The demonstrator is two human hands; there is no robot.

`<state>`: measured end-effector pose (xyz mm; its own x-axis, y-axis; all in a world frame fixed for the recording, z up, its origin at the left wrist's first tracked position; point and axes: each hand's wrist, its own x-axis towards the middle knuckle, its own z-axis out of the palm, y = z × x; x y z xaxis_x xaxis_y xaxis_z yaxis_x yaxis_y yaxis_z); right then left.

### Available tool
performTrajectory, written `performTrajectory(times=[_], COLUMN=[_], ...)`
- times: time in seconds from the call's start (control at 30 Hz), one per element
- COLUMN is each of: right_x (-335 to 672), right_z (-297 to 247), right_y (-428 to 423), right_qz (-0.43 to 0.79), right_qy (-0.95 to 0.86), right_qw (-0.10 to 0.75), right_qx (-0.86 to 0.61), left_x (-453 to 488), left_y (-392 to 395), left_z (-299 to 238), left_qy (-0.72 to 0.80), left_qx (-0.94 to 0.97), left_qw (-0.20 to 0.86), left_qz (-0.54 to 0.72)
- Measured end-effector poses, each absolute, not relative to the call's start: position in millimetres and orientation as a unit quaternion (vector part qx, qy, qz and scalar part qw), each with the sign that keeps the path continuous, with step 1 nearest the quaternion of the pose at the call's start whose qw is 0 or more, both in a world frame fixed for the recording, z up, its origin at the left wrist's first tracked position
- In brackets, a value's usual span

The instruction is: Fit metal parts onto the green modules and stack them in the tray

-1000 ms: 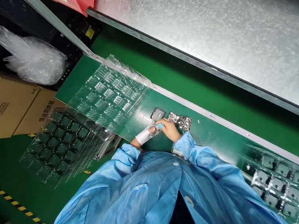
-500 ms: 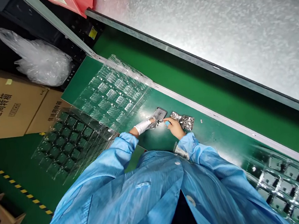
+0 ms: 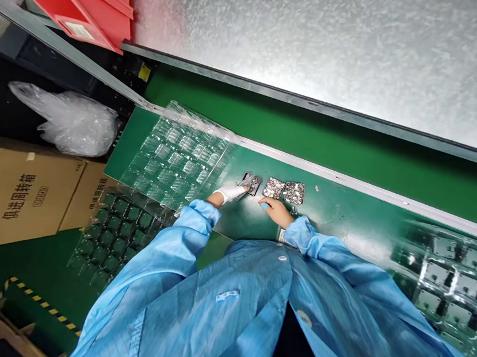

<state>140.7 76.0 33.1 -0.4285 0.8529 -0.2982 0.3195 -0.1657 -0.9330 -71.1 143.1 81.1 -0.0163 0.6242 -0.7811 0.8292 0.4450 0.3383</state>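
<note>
The green bench [image 3: 347, 211] is crowded. My left hand [image 3: 228, 193] pinches a small metal part [image 3: 251, 184] beside the plastic tray [image 3: 176, 163]; my right hand [image 3: 273, 209] rests loosely curled, holding nothing. A careless nudge could scatter the two loose parts [image 3: 284, 190] nearby.

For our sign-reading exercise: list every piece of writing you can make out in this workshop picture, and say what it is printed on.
"俱进周转箱": on the big cardboard box.
The same characters, partly cut off: on the second box beside it.
White label on the red bin: too small to read.
Yellow sticker on the dark frame: unreadable.

Three metal parts [image 3: 274, 187] lie in a row on the bench [image 3: 338, 212], the blister trays [image 3: 175, 157] to their left.
</note>
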Motion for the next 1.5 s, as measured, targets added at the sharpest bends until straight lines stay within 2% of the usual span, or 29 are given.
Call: performTrajectory(times=[0.3, 0.67, 1.07, 1.5], right_x=[143, 149, 151, 141], right_z=[31, 25, 25, 18], right_y=[72, 62, 61, 79], right_qz=[0.594, 0.583, 0.588, 0.619], right_qy=[-0.608, -0.61, -0.607, -0.565], right_qw=[0.229, 0.234, 0.227, 0.221], right_qx=[-0.474, -0.482, -0.484, -0.498], left_x=[-47, -20, -33, -53], left_y=[168, 173, 175, 180], left_z=[102, 110, 112, 106], left_qy=[0.674, 0.677, 0.655, 0.661], left_qx=[0.562, 0.59, 0.589, 0.593], left_qw=[0.368, 0.244, 0.277, 0.326], left_qz=[-0.306, -0.366, -0.385, -0.324])
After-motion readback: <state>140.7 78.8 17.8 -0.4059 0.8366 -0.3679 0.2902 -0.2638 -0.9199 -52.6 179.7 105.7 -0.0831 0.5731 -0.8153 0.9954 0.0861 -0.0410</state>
